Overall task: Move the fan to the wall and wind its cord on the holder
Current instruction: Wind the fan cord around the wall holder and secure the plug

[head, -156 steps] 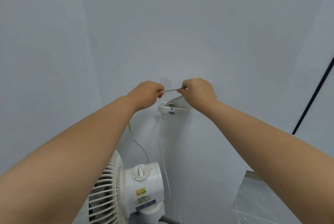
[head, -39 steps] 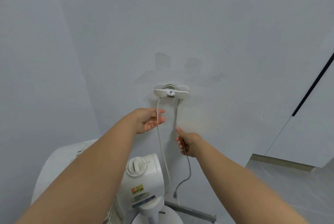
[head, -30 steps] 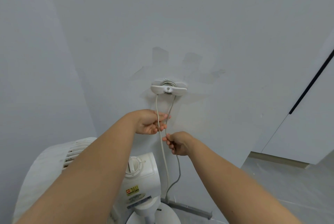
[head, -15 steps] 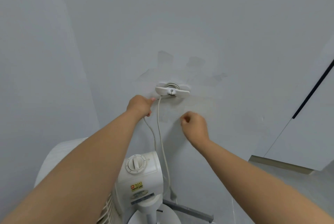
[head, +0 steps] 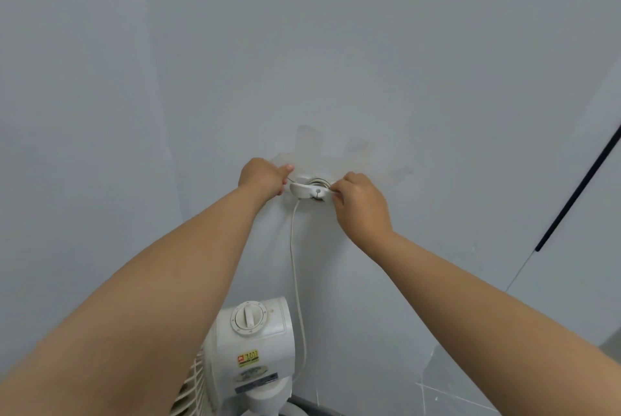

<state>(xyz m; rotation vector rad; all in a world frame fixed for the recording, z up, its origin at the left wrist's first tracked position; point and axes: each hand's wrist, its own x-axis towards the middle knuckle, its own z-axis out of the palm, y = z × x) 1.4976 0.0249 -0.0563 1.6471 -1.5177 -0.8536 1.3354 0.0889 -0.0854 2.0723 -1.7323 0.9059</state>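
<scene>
- The cord (head: 295, 268) runs up the wall (head: 403, 63) from behind my fan (head: 252, 348) to the holder (head: 311, 190), and its upper end disappears under the holder's white wing.
- A moment ago both my hands were lower and a loose length hung by the fan; now that slack is gone from view and only one taut strand hangs, so I judge another turn has gone on.
- My left hand (head: 262, 177) is curled just left of the holder, pinching a thin bit of cord at its edge.
- My right hand (head: 358, 204) is closed at the holder's right tip; it seems to pinch cord there, but the fingers hide it.
- The fan stands against the wall below, so that part looks done.
- Hidden: the plug, how many turns sit on the holder, and the fan's base, which the frame's edge cuts off.
</scene>
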